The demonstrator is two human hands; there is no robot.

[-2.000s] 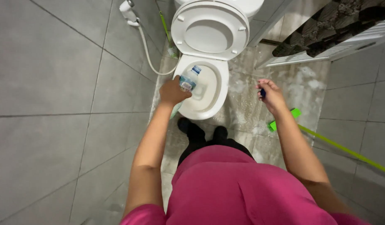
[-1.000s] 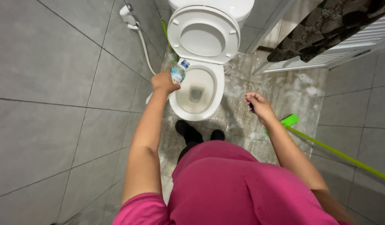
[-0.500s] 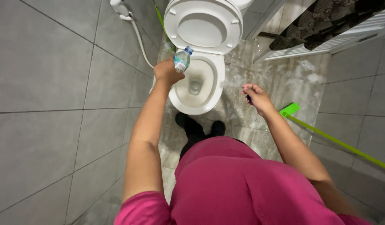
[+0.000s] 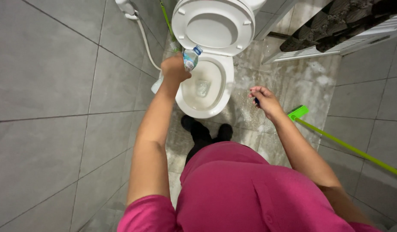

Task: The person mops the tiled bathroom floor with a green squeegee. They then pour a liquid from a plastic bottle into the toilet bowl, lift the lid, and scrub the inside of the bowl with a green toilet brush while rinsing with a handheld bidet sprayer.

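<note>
So the small clear plastic bottle (image 4: 190, 58) with a blue cap is tipped over the rim of the white toilet bowl (image 4: 206, 88), and the left hand (image 4: 175, 68) has its grip wrapped tight around it. The right hand (image 4: 264, 99) hangs off to the side above the wet floor (image 4: 289, 81), grip curled narrow around a small dark thing, can't tell what. The seat lid (image 4: 212, 26) is up, with a green mop (image 4: 336, 139) lying near the right wall.

White toilet (image 4: 215, 92), green broom handle (image 4: 349, 148), perhaps blue-capped clear bottle (image 4: 190, 58)
</note>
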